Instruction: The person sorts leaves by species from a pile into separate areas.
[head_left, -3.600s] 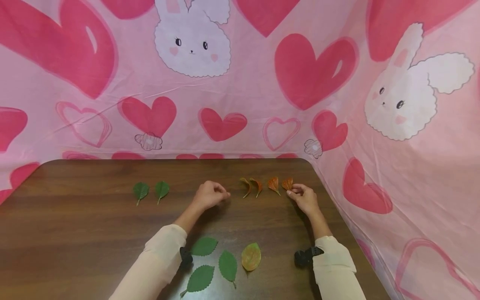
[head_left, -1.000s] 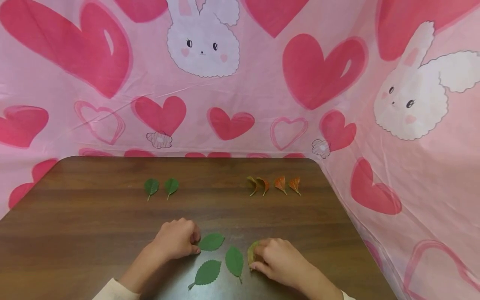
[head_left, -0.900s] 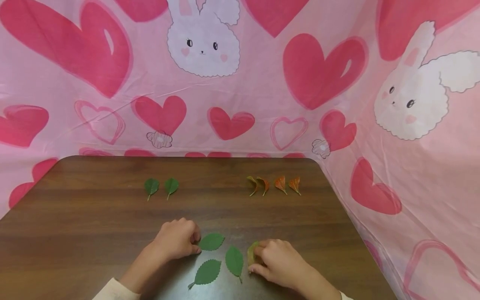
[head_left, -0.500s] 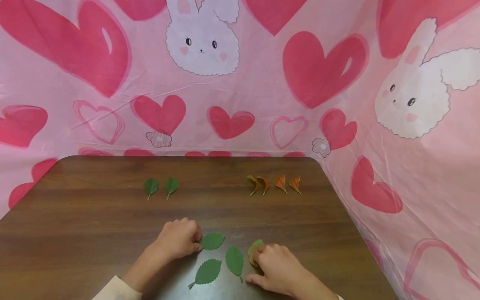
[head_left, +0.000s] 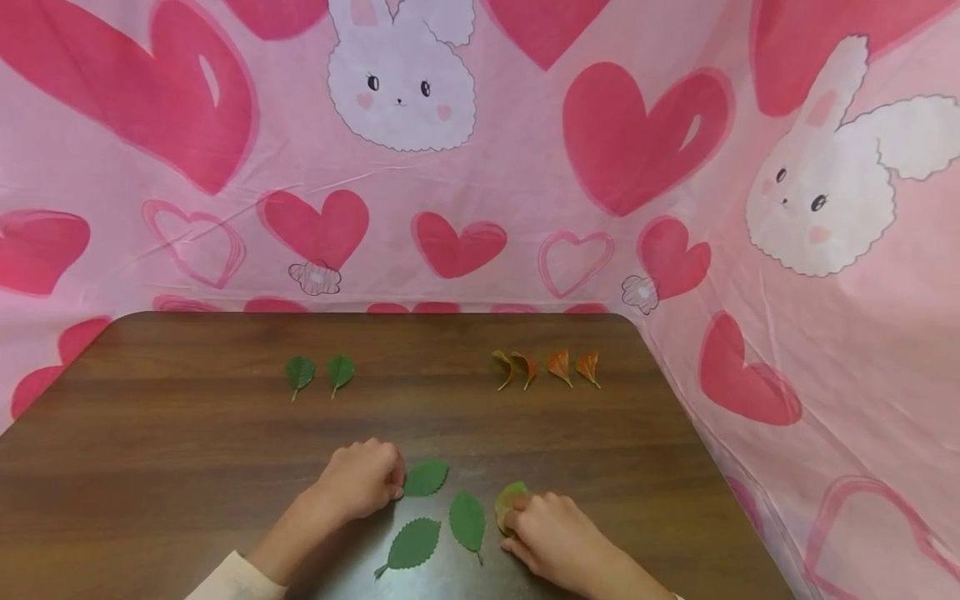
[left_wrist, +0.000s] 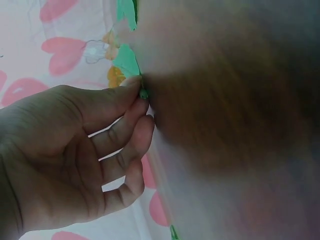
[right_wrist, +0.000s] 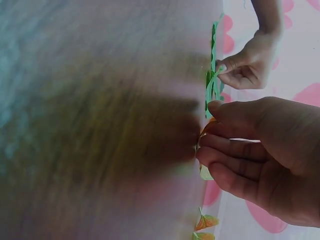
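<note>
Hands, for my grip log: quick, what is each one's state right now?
Left hand: closed, pinching the end of a green leaf.
Right hand: closed, pinching the yellowish leaf.

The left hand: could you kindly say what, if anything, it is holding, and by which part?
The left hand pinches a serrated green leaf by its stem end, between thumb and fingers.

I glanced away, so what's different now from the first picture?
The left grip came nearer the person and now pinches a large green leaf. The right grip released the rightmost orange leaf, moving nearer and leftward, and now holds the yellowing leaf. The two small green leaves and the other orange leaves stayed put.
</note>
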